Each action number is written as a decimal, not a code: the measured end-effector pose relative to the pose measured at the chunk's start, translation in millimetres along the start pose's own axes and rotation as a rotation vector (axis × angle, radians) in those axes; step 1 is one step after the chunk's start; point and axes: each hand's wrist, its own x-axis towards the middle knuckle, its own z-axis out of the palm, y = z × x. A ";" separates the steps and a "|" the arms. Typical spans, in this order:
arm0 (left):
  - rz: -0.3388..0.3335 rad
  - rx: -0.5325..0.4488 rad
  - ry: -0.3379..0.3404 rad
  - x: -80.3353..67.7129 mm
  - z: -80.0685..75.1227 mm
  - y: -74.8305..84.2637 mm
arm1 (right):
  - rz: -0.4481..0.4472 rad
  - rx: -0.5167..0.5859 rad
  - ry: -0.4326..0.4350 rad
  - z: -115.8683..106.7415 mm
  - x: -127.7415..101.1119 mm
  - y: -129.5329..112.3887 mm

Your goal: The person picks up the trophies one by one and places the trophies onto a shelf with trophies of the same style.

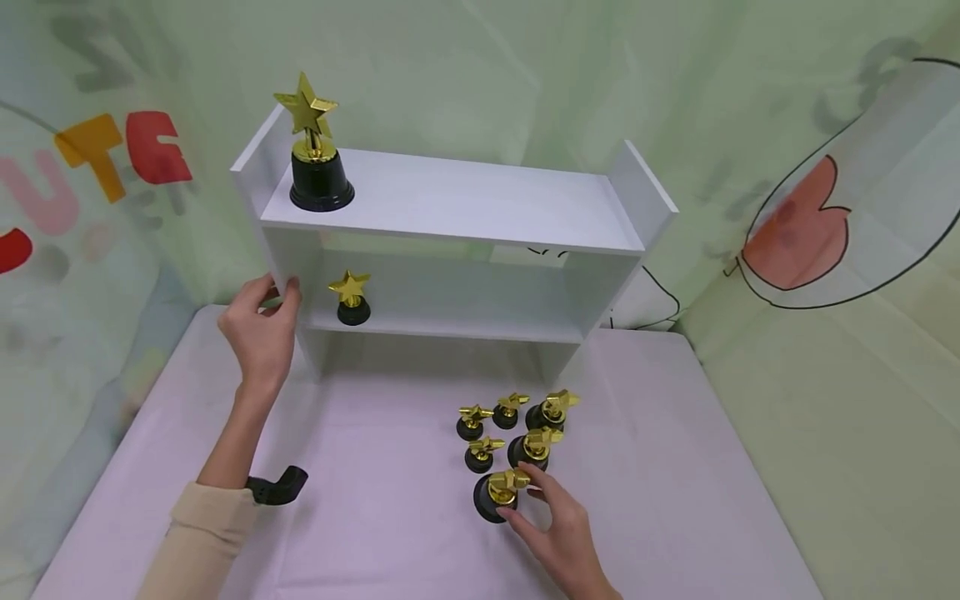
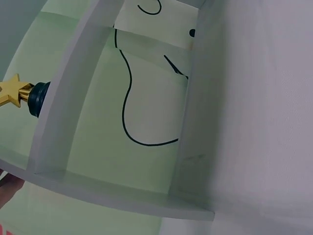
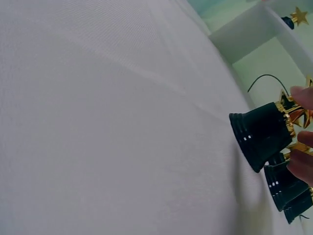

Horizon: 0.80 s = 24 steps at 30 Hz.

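Observation:
At the left side panel of a white shelf (image 1: 450, 287), my left hand (image 1: 262, 333) grips the panel's front edge between thumb and fingers. In the left wrist view only some fingertips (image 2: 10, 188) show past the panel. My right hand (image 1: 558, 533) is at a gold star trophy (image 1: 495, 497) with a black base, pinching its star part between thumb and fingers. In the right wrist view this trophy's black base (image 3: 261, 134) is tilted in the picture, and the fingers partly cover the star.
Beyond the right hand, two larger trophies (image 1: 528, 450) and three small ones (image 1: 470, 427) stand on the white-covered table (image 1: 375, 500). A large trophy (image 1: 322, 179) is on the shelf's top level at left; a small one (image 1: 353, 312) is on the level below.

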 end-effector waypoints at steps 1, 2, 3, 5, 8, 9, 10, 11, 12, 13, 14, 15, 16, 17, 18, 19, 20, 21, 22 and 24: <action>0.002 0.000 0.002 -0.3 0.4 0.0 | 0.018 0.013 -0.004 1.9 -0.4 1.2; 0.003 -0.002 0.004 -0.6 0.7 0.1 | 0.034 0.034 -0.007 3.9 -0.9 2.5; 0.002 -0.004 0.006 -0.9 0.9 0.2 | 0.052 0.056 -0.014 6.0 -1.2 3.7; 0.001 -0.010 0.010 -1.4 1.3 0.4 | 0.076 0.099 -0.028 10.2 -2.1 6.1; -0.002 -0.013 0.015 -2.3 1.4 0.5 | 0.108 0.123 -0.045 14.8 -3.6 8.6; -0.004 -0.013 0.017 -2.4 1.4 0.3 | 0.116 0.124 -0.050 15.8 -4.1 9.2; -0.004 -0.009 0.018 -2.6 1.4 -0.1 | 0.115 0.119 -0.051 16.6 -4.9 9.6; -0.005 -0.007 0.019 -2.7 1.5 -0.7 | 0.116 0.107 -0.050 17.2 -5.5 9.8; -0.006 -0.005 0.020 -2.8 1.6 -1.4 | 0.125 0.099 -0.053 17.6 -6.0 9.9; -0.008 -0.004 0.022 -3.0 1.9 -1.2 | 0.136 0.092 -0.057 18.0 -6.6 10.0; -0.009 -0.002 0.024 -3.1 2.3 -1.4 | 0.137 0.084 -0.056 18.6 -7.2 10.6; -0.011 -0.001 0.025 -3.1 2.7 -1.8 | 0.139 0.073 -0.054 19.2 -7.7 11.0; -0.011 0.000 0.026 -3.1 3.0 -2.1 | 0.137 0.066 -0.053 19.8 -8.0 11.7; -0.012 0.001 0.027 -3.1 3.4 -2.4 | 0.146 0.060 -0.055 20.4 -8.6 12.2; -0.013 0.002 0.028 -3.1 3.6 -2.5 | 0.153 0.059 -0.057 20.8 -9.1 12.6; -0.015 0.002 0.027 -3.3 3.7 -2.4 | 0.156 0.059 -0.055 21.0 -9.7 13.0; -0.017 0.003 0.026 -3.3 3.7 -3.3 | 0.149 0.054 -0.051 21.1 -10.1 13.5; -0.020 0.003 0.024 -3.4 3.5 -3.6 | 0.154 0.056 -0.054 20.7 -10.2 13.5; -0.025 0.002 0.024 -3.6 3.2 -3.7 | 0.157 0.057 -0.057 20.1 -10.5 13.3; -0.034 0.001 0.024 -3.9 2.5 -3.8 | 0.144 0.058 -0.058 18.4 -10.6 12.7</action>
